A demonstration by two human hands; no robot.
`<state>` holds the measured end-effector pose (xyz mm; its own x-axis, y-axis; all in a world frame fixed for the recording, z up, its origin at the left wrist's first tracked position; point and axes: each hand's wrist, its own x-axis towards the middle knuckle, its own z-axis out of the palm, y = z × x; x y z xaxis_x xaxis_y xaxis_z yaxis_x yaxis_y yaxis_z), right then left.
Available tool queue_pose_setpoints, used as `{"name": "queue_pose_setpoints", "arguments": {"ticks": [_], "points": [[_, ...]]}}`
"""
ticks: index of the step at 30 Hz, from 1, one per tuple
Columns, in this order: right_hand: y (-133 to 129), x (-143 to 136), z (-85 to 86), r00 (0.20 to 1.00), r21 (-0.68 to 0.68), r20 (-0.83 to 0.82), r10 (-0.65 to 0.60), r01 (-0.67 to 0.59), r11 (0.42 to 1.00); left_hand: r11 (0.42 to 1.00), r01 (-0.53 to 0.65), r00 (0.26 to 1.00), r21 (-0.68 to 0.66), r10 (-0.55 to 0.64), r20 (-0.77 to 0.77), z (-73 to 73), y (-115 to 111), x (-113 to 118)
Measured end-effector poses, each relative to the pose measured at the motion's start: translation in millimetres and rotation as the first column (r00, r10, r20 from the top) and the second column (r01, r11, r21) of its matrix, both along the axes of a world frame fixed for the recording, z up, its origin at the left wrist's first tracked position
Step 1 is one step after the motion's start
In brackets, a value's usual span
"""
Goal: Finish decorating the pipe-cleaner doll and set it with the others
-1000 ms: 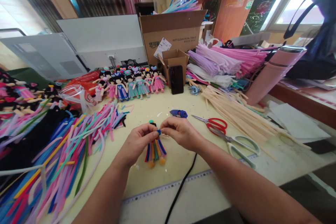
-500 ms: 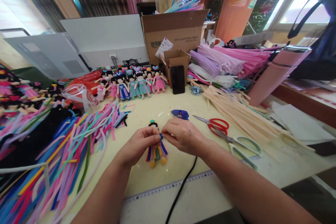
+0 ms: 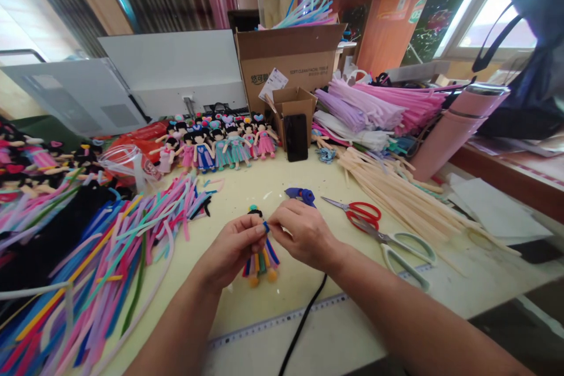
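Observation:
Between my fingertips is a short piece of blue pipe cleaner [image 3: 266,227]. My left hand [image 3: 238,244] pinches it from the left, and my right hand [image 3: 304,232] pinches it from the right. Below and behind my hands a pipe-cleaner doll [image 3: 261,261] lies on the table, with a striped skirt of several colours, yellow feet and black hair; its middle is hidden by my fingers. Just beyond my right hand lies a blue glue gun [image 3: 301,195]. Red-handled scissors [image 3: 363,212] and white-handled scissors [image 3: 409,247] rest to the right.
Loose coloured pipe cleaners [image 3: 132,235] heap on the left. Finished dolls [image 3: 220,144] stand in rows at the back, beside a black phone [image 3: 296,137]. Beige stems [image 3: 388,188] and a pink flask [image 3: 460,129] are at right. A ruler [image 3: 282,320] and black cord [image 3: 304,323] lie in front.
The view has shifted slightly. My fingertips remain together on the blue piece, with only a small change in finger position; the doll and tools stay in place.

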<state>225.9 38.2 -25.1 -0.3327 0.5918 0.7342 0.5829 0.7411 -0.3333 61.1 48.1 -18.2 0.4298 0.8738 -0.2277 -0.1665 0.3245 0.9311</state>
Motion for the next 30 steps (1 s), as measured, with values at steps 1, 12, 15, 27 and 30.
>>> {"name": "queue_pose_setpoints", "arguments": {"ticks": [1, 12, 15, 27, 30], "points": [[-1, 2, 3.1, 0.997, -0.037, -0.074, 0.019, -0.022, 0.999, 1.0, -0.013, 1.0, 0.016, 0.013, -0.009, 0.7, 1, -1], [26, 65, 22.0, 0.886, -0.589, -0.297, -0.356, 0.124, 0.799, 0.942, -0.225, 0.97, 0.247, 0.24, -0.031, 16.6, -1, -10], [30, 82, 14.7, 0.946, -0.641, -0.136, -0.293, 0.141, 0.754, 0.937, -0.229, 0.97, 0.264, 0.241, -0.013, 21.8, -2, -12], [54, 48, -13.6, 0.951, -0.736, 0.136, -0.277, 0.284, 0.615, 0.943, -0.327, 0.942, 0.069, 0.32, 0.098, 11.5, 10, -26], [47, 43, -13.4, 0.973, -0.783, -0.076, -0.217, 0.077, 0.617, 0.934, -0.355, 0.93, 0.044, 0.347, 0.121, 9.4, 12, -30]]}}
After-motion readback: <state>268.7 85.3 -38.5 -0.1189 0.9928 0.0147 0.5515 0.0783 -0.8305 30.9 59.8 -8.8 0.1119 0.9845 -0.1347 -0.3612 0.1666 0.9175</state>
